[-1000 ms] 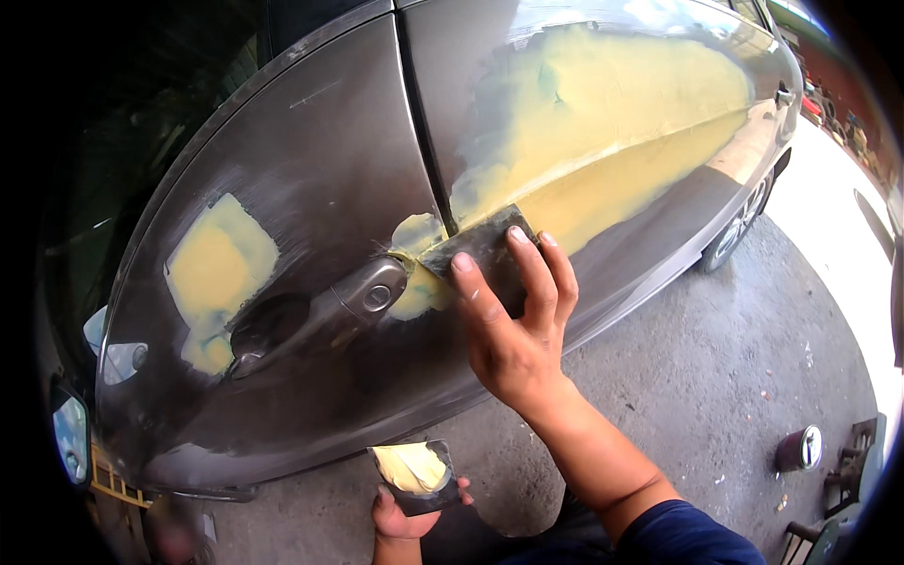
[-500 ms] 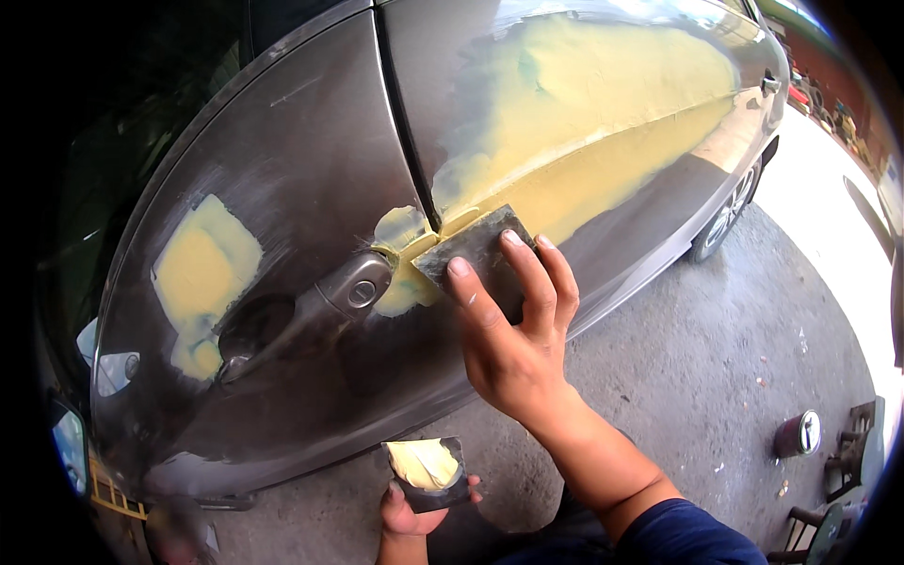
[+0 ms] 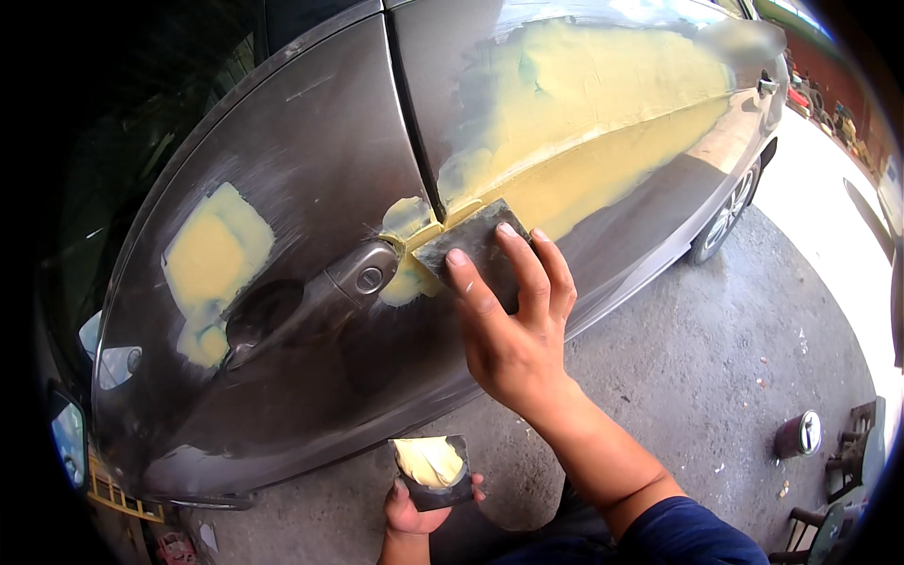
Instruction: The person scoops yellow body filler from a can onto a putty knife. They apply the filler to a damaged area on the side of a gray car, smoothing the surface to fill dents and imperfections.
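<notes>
My right hand (image 3: 523,339) holds a thin dark flexible spreader (image 3: 480,250), thumb and fingers pressed on its face. Its upper edge lies against the brown car's side, at the lower end of the panel gap (image 3: 412,113). Fresh yellow body filler (image 3: 407,247) shows along that edge, beside the door handle (image 3: 348,281). What lies under the spreader is hidden. Lower down, my left hand (image 3: 414,516) grips a small dark plate (image 3: 431,495) by its bottom and sides. A smooth pale yellow mound of filler (image 3: 431,461) sits on this plate.
A large yellow filler patch (image 3: 612,85) covers the panel right of the gap; a smaller patch (image 3: 221,245) lies left of the handle. On the concrete floor (image 3: 678,348) at right stand a can (image 3: 798,435) and dark stools (image 3: 852,452). A car wheel (image 3: 730,212) is beyond.
The car has shifted slightly up and right in view. Against it, the spreader has slid a little down and left near the gap. My left hand still holds the plate of filler.
</notes>
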The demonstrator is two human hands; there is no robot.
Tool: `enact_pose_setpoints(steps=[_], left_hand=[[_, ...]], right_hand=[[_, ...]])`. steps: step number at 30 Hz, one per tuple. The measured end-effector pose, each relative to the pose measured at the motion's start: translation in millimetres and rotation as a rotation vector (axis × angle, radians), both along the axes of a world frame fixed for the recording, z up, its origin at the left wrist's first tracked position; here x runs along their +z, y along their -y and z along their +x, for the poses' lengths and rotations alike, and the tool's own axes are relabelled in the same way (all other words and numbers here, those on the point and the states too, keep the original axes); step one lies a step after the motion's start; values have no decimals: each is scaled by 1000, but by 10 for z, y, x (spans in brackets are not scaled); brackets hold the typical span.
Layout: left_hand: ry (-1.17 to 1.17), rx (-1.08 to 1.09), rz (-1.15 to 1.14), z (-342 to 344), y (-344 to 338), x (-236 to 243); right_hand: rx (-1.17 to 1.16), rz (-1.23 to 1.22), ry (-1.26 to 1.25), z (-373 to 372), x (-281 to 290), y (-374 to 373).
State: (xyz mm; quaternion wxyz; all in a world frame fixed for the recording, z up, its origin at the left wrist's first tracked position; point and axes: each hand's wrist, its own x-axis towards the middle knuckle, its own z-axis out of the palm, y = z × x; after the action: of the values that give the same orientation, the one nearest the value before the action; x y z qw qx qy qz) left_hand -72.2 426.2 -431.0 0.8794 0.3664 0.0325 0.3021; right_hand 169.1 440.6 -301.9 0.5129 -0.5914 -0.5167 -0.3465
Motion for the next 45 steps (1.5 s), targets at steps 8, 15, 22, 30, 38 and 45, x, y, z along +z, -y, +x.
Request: enact_pose_setpoints(steps=[8, 15, 22, 30, 38, 45], left_hand=[[6, -4, 5, 18, 14, 8], [17, -16, -17, 14, 30, -16], [1, -16, -31, 0, 34, -36], [-16, -28, -31, 10, 32, -56], [2, -39, -35, 20, 30, -108], [-59, -11, -146, 23, 57, -41]], right_hand=[[-20, 80, -20, -23, -31, -98], [-12, 18, -1, -47, 11, -66], [-5, 9, -14, -59, 4, -21], [-13, 13, -13, -64, 18, -41], [-11, 9, -11, -53, 4, -45], [-35, 66, -7, -43, -11, -100]])
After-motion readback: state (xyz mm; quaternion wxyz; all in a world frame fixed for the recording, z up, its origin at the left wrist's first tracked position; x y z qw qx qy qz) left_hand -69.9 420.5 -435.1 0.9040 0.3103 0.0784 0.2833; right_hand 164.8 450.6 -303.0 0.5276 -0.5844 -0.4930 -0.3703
